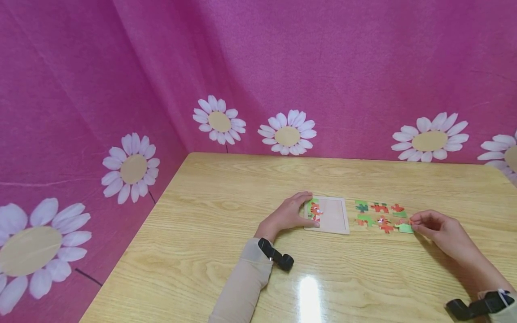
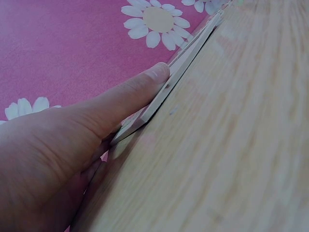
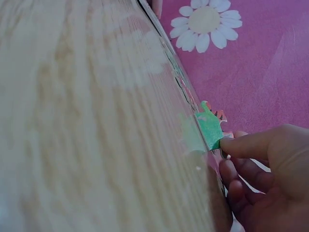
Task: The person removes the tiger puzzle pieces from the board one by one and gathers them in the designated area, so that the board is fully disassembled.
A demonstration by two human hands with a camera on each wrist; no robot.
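A square wooden puzzle tray (image 1: 334,214) lies on the table, with the joined tiger-picture pieces (image 1: 314,211) along its left side. My left hand (image 1: 287,213) grips the tray's left end, thumb on the near edge and fingers at the far corner. In the left wrist view, the thumb (image 2: 145,82) presses on the tray's rim (image 2: 154,104). To the right of the tray, my right hand (image 1: 442,231) pinches a green and orange puzzle piece (image 1: 405,227) between thumb and fingertips. The right wrist view shows this piece (image 3: 208,126) tilted up from the tabletop.
Several loose puzzle pieces (image 1: 379,207) lie in two rows between the tray and my right hand. A pink curtain (image 1: 343,67) with white daisies hangs along the back and left of the wooden table (image 1: 226,206).
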